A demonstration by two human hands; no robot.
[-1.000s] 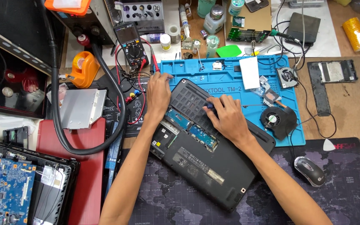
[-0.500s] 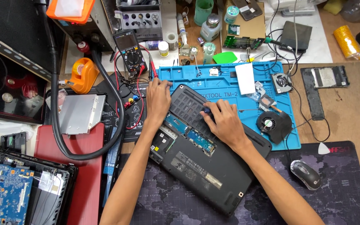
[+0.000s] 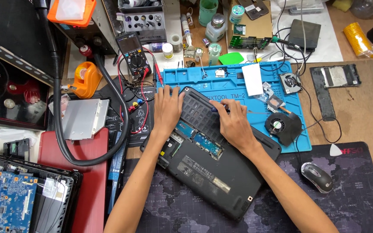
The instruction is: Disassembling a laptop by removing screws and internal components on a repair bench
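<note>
A black laptop lies upside down and askew, half on the blue repair mat and half on the dark desk mat. A vented cover panel sits over its open bay, where blue circuit boards show. My left hand lies on the laptop's upper left corner, fingertips gripping the panel's edge. My right hand rests on the panel's right side, fingers pinched on a thin dark screwdriver that points at the panel.
A black cooling fan and small parts lie on the blue mat's right side, a mouse on the desk mat. A multimeter with red leads, an orange tape dispenser, a silver drive, bottles and a thick black hose crowd the left and back.
Both hands stay on the laptop panel. My right hand has crept slightly toward the panel's upper edge; the view has shifted a little.
</note>
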